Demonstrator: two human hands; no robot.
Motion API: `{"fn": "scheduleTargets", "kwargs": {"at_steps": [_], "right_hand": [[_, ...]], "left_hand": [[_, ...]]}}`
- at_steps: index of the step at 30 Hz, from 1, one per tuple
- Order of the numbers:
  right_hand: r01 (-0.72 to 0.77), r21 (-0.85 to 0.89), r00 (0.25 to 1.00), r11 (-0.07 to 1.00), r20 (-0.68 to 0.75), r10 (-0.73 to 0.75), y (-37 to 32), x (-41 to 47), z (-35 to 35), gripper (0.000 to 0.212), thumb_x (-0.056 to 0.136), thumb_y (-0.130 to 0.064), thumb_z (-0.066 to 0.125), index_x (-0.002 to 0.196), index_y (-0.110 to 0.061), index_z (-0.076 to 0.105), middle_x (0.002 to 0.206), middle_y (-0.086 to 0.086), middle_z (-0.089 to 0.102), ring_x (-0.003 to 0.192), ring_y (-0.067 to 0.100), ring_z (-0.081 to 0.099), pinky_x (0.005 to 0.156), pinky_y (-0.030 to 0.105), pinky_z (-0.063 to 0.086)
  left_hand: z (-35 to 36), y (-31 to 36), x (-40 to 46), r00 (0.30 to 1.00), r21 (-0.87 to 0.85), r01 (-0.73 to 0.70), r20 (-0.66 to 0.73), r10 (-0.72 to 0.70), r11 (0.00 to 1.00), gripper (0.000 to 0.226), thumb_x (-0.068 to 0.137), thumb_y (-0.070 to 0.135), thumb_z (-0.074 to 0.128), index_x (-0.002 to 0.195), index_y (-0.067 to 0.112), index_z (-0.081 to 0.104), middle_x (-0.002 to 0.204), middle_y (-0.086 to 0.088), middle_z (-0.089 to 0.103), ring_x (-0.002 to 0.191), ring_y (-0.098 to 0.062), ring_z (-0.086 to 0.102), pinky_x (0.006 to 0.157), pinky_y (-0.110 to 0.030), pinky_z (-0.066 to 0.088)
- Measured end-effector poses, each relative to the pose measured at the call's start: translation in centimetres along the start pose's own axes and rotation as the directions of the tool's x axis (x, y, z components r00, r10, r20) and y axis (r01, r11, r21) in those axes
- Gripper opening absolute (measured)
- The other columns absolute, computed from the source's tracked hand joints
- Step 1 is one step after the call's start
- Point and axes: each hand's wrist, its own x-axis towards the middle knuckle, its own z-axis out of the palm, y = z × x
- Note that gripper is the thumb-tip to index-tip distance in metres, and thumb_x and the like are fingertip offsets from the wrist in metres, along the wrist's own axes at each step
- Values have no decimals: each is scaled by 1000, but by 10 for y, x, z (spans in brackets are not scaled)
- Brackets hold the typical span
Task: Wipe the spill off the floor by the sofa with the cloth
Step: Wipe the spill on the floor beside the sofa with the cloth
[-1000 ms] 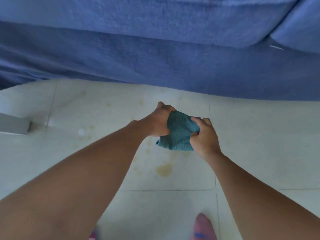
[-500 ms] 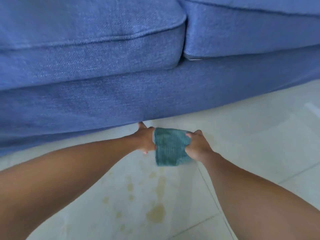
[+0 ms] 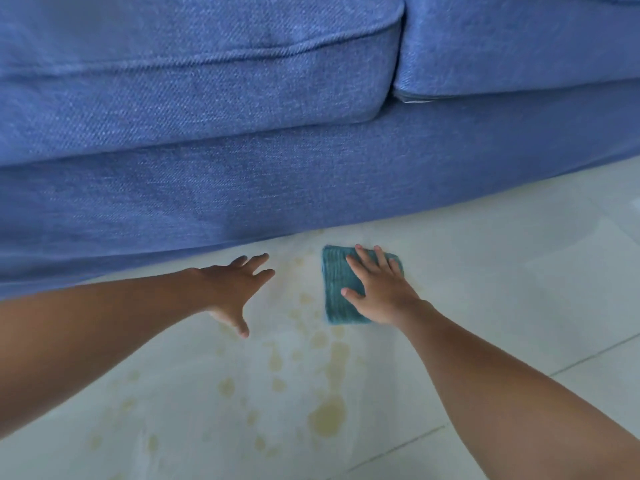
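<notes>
A folded teal cloth (image 3: 336, 289) lies flat on the pale tiled floor just in front of the blue sofa (image 3: 277, 174). My right hand (image 3: 379, 289) presses down on the cloth with its fingers spread. My left hand (image 3: 235, 292) is off the cloth, to its left, with fingers apart and nothing in it, low over the floor. The spill (image 3: 327, 415) is a scatter of yellowish drops and puddles on the tiles, running from beside the cloth down toward me, with the largest puddle nearest me.
The sofa's base and two seat cushions (image 3: 194, 81) fill the upper half of the view and overhang the floor's far edge. Tile joints (image 3: 398, 446) cross the floor at the lower right.
Both hands held the cloth up between them before. Now the cloth lies flat on the floor under my right hand, and my left hand has let go and moved left.
</notes>
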Motion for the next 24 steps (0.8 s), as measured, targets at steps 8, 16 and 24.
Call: {"fn": "scheduleTargets", "kwargs": {"at_steps": [8, 16, 24], "right_hand": [[-275, 114, 928, 955, -229, 295, -7, -57, 54, 84, 88, -68, 6, 161, -26, -2, 171, -4, -7, 156, 28, -11, 125, 43, -9], [-314, 134, 911, 940, -237, 338, -19, -32, 52, 72, 99, -57, 17, 161, -26, -1, 171, 0, -8, 155, 33, -13, 125, 50, -7], [-513, 208, 808, 833, -212, 551, 1, -44, 52, 78, 91, -59, 8, 161, -24, 3, 171, 2, 0, 156, 34, -5, 125, 52, -1]], "left_hand": [[7, -5, 19, 1000, 12, 10, 18, -10, 1000, 150, 55, 38, 92, 155, 24, -19, 160, 1, -33, 150, -29, -19, 102, -49, 47], [10, -8, 19, 1000, -29, 10, -4, -10, 1000, 150, 55, 36, 93, 155, 28, -19, 161, 4, -31, 151, -26, -19, 106, -50, 45], [7, -8, 16, 1000, -7, -6, -9, 6, 1000, 148, 57, 35, 92, 155, 28, -19, 160, 5, -32, 151, -25, -18, 104, -47, 46]]}}
